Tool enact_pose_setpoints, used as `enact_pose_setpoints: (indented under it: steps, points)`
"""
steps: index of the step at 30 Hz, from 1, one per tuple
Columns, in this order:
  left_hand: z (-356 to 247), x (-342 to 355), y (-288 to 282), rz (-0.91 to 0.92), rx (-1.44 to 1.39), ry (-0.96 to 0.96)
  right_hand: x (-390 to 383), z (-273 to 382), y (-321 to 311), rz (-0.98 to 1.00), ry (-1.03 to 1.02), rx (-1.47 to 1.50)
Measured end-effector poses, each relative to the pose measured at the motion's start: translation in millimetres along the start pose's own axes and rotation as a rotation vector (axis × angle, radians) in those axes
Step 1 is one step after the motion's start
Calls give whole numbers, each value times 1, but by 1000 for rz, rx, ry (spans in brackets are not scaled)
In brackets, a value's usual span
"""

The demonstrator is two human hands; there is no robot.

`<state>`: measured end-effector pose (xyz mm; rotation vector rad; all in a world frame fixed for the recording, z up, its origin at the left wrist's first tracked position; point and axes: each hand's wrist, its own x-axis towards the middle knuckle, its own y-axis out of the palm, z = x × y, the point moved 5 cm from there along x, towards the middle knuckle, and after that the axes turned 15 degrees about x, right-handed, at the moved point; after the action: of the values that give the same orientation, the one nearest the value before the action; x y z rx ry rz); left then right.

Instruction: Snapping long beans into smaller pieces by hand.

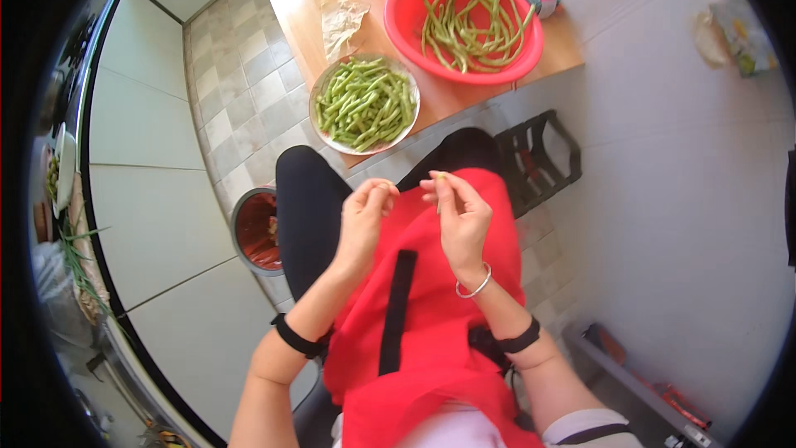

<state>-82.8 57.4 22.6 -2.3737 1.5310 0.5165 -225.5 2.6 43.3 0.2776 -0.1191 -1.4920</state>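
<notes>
I hold both hands up over the red apron (423, 315) on my lap, a short way apart. My left hand (365, 220) is closed in a pinch on something small that I cannot make out. My right hand (460, 224) pinches a small green piece, perhaps of bean. Beyond them on the wooden table are a round plate heaped with short green bean pieces (361, 99) and, to its right, a red basin (402, 21) holding long whole beans (468, 25).
A crumpled paper (340, 25) lies behind the plate. A bin (253, 236) stands on the tiled floor beside my left knee, a dark plastic rack or stool (568, 158) at my right. A counter with dishes and greens (75, 249) runs along the left; a white wall is on the right.
</notes>
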Motion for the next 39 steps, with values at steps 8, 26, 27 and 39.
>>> enact_pose_setpoints:
  steps: [8,26,27,39]
  points:
    - [-21,120,-97,-521,522,379,80,-15,29,154,-122,-165]
    - [-76,172,-59,-505,1164,672,87,-13,64,238,-262,-402]
    - [-80,168,-60,-525,1147,680,84,-11,61,243,-323,-425]
    - [-59,-20,-31,-61,582,523,2,28,38,499,-13,-261]
